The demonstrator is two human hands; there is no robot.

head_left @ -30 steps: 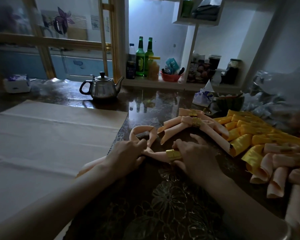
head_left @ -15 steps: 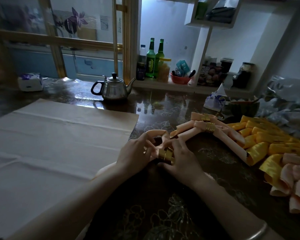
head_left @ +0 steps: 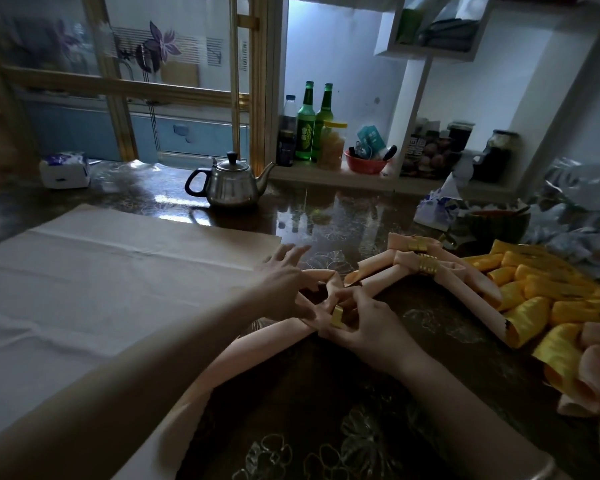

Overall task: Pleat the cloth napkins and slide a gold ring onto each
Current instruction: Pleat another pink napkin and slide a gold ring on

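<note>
The gold ring [head_left: 337,315] sits around the pink napkin [head_left: 274,336] in the middle of the table [head_left: 326,410], just near of where the napkin's far end bends into a loop. The rest of the napkin runs as a rolled band from the ring toward the near left, passing under the left forearm.

The right hand [head_left: 371,327] has its fingers curled in on the ring from the right side, pinching it together with the cloth that passes through it. The ring shows at the hand's left edge, between the fingertips and the thumb.

The left hand [head_left: 284,282] lies just left of the ring with its fingers straight and spread toward the far side. Its thumb reaches down along the napkin and touches the cloth beside the ring. Whether the thumb pins the fold cannot be told.

To the far right of the hands lie two ringed napkins [head_left: 426,266], pink, each with a gold band at its waist, one touching the other. Further right is a heap of yellow napkins [head_left: 534,292] with more pink rolls at the near right edge.

A flat cloth [head_left: 118,271] is spread over the table's left half. Beyond it stands a steel kettle [head_left: 232,183], with a tissue pack [head_left: 65,169] at the far left. On the ledge behind are two green bottles [head_left: 305,123] and a red bowl [head_left: 366,164].
</note>
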